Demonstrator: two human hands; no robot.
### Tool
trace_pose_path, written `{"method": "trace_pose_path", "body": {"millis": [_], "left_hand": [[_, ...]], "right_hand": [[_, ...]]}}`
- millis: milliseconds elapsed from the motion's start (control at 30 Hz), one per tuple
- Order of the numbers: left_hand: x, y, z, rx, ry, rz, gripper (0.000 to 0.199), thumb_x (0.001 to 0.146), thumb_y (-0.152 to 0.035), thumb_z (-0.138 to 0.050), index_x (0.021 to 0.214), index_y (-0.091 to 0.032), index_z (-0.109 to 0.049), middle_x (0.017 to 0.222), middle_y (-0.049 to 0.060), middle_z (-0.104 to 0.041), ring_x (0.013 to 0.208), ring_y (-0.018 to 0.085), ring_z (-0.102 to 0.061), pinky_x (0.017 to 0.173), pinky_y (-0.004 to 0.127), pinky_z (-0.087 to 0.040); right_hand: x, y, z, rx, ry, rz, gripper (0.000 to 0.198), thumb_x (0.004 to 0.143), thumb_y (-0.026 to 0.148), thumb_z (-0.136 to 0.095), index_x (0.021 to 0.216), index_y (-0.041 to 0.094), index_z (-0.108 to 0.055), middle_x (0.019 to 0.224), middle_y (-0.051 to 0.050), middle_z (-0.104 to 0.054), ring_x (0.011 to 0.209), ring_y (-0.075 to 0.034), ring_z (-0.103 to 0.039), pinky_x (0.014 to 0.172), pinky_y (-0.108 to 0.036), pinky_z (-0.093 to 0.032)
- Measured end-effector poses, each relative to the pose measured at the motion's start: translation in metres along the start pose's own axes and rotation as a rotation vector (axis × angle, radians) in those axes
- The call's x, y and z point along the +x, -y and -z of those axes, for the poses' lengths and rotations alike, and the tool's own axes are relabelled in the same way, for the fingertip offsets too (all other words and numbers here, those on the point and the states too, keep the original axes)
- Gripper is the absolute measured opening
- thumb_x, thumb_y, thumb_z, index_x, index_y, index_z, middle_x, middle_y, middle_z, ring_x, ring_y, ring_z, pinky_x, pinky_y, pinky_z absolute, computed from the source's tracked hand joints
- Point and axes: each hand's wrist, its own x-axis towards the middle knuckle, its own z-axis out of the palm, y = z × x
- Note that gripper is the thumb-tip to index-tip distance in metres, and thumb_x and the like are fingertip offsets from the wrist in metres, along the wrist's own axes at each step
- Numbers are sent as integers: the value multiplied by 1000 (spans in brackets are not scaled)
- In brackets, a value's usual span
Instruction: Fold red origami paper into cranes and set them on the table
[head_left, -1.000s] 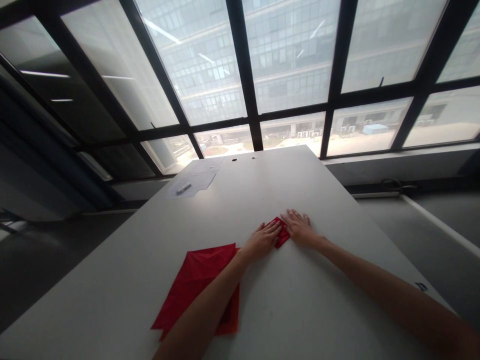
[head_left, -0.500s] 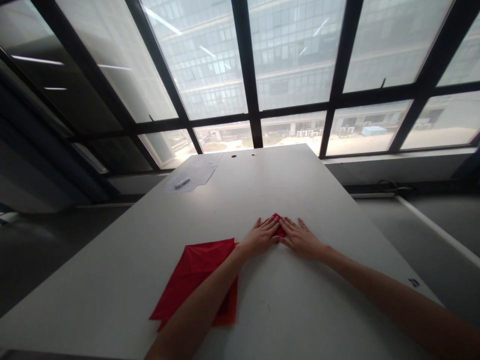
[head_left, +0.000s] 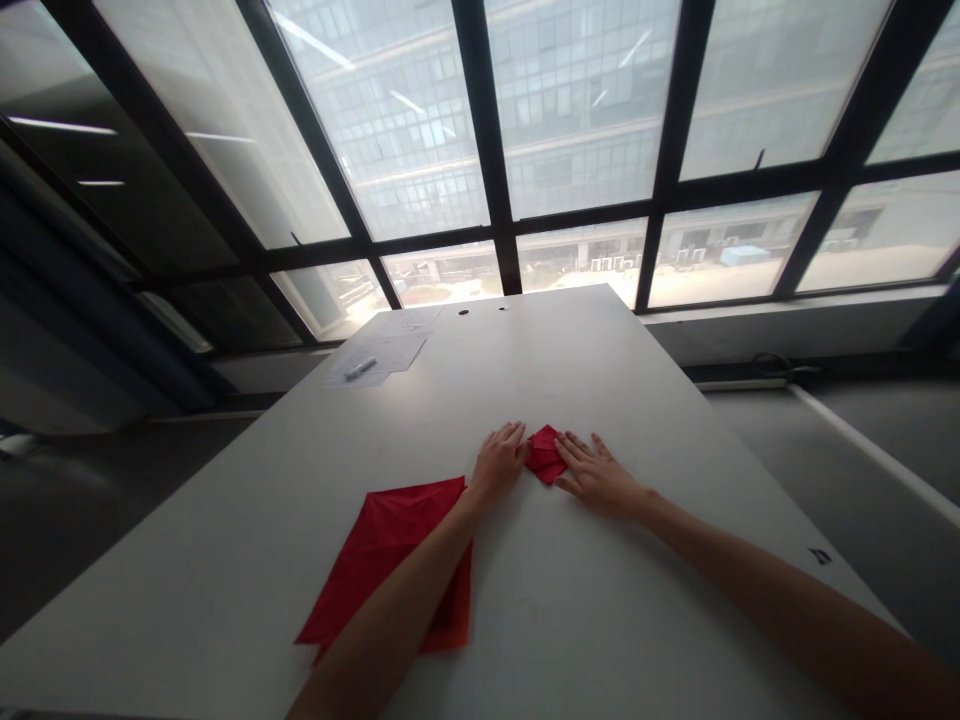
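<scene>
Window wall (head_left: 570,130): dark-framed panes behind the far end of the table, an office block outside.

Table (head_left: 600,620): long, white, running away from the camera to the window; two small holes near its far edge.

Red sheets (head_left: 390,560): flat stack of square paper on the table to the left, partly under the left forearm; place unchanged since half a second ago.

Paper sheets (head_left: 390,352): pale, at the far left corner of the table, a small white marker (head_left: 361,368) lying on them.

Right hand (head_left: 600,478): flat, palm down, fingers spread, fingertips on the right edge of the folded piece. Position much as before.

Left hand (head_left: 499,462): flat, palm down, fingers together, now just beside the folded piece at its left edge. Half a second ago it lay over the piece, meeting the right hand; it has slid left, and the two hands are now apart.

Folded red paper (head_left: 544,455): small, pointed, flat on the table mid-way along, between the two hands. More of it shows than before.
</scene>
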Motion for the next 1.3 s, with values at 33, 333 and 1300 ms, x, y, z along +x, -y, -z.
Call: {"method": "trace_pose_path", "body": {"millis": [33,333,1300], "left_hand": [[1,-2,0,-16,-26,9,41,100,-37,-40,137,-23,-52,137,10,-57,126,25,-52,108,43,-39],[-1,-14,0,-42,-26,42,47,87,-36,-64,133,-29,-56,115,7,-61,110,28,-53,96,43,-42],[4,-14,-4,-665,-60,-82,37,76,-6,-67,109,-22,-70,111,7,-57,100,19,-59,91,33,-53]], "right_hand": [[-1,1,1,3,-2,2,69,99,58,-29,155,18,-22,160,-11,-24,149,-28,-17,119,-57,-7],[0,2,1,42,-150,-42,45,103,39,-31,137,22,-55,149,-9,-47,142,-25,-35,117,-48,-23],[7,-4,0,347,-431,-193,11,81,16,-66,91,20,-66,93,-6,-66,95,-23,-55,87,-34,-42]]}}
